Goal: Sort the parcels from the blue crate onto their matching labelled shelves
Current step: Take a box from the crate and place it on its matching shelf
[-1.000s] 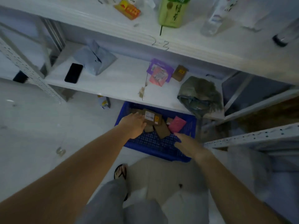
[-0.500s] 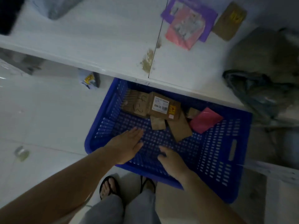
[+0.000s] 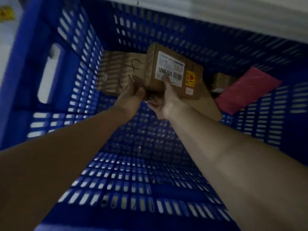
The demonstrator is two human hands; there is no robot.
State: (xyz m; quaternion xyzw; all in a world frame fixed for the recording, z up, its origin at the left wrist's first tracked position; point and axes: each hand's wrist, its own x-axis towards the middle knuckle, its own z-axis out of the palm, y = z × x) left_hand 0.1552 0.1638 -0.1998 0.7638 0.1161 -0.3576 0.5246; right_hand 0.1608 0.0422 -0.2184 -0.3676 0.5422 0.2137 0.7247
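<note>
Cardboard box, resting on other parcels at the far end of the blue crate, is being gripped by both hands: the right hand is pinching it, thumb pressing the white label, fingers underneath; the left hand is curling round its near left corner. Half a second ago both were lying flat on the crate floor, short of the parcels.
</note>
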